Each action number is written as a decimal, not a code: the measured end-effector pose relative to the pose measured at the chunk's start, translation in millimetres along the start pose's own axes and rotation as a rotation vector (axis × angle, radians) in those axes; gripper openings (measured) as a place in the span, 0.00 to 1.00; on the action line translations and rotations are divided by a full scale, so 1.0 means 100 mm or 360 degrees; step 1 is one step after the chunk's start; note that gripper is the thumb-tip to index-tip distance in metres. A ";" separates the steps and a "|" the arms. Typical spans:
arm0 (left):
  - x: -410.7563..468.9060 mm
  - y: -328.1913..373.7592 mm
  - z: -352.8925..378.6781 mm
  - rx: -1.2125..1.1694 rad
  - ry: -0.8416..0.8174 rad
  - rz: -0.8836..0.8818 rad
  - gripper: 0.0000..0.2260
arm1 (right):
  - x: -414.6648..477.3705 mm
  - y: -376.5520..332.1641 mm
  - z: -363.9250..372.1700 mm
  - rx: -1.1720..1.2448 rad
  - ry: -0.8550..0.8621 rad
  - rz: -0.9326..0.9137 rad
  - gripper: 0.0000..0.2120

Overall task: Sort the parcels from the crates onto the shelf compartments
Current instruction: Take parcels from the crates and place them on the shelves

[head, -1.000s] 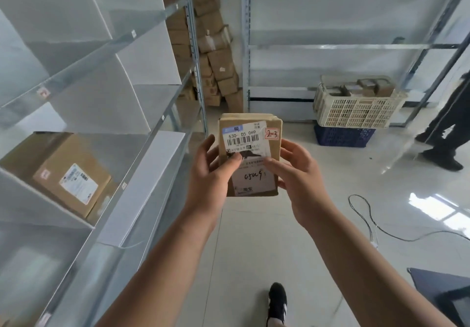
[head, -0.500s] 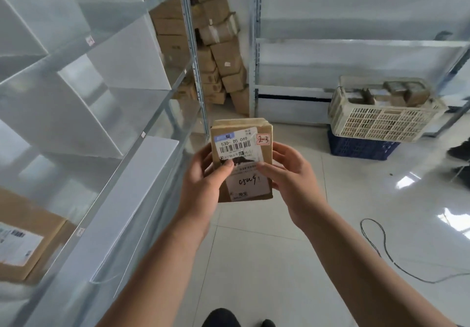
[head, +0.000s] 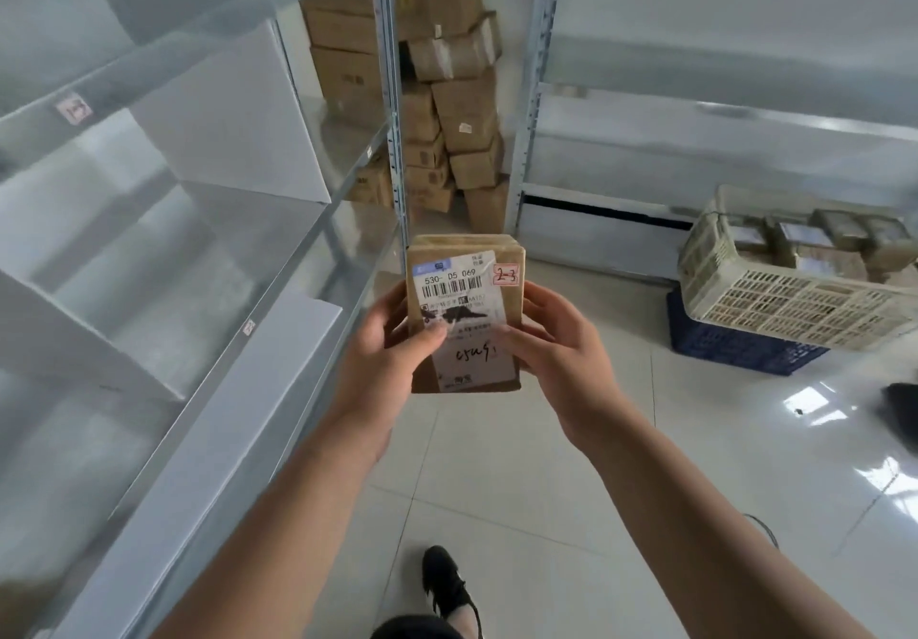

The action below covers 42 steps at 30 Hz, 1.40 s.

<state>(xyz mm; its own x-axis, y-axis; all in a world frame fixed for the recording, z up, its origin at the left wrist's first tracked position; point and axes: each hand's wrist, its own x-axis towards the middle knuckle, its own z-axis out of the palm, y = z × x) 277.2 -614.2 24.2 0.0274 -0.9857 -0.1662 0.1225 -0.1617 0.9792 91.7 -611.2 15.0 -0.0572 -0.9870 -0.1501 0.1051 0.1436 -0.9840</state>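
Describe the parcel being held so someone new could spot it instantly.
Find the grey metal shelf on the left; just right of its corner post, the left hand and right hand hold up one flat brown parcel. Unlike the cartons stacked behind and those in the white crate, it faces the camera with a white barcode label and a red-boxed sticker marked 2-3.

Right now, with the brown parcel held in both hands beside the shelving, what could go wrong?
Misfiling: the sticker on the brown parcel reads 2-3, but the shelf tags are blurred here, so check before placing. Tripping: a cable lies on the floor at the right while left hand and right hand both grip the parcel.
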 end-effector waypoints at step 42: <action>1.58 -0.69 -1.35 0.0078 0.2217 -0.0096 0.33 | 3.00 0.90 2.90 -0.0665 -0.1944 0.0093 0.35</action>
<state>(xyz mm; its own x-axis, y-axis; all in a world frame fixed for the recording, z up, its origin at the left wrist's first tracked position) 406.9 -752.5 -85.5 0.9797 -0.1246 -0.1573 0.1254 -0.2319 0.9646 371.4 -915.6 -90.6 0.8994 -0.3730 -0.2279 -0.2529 -0.0187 -0.9673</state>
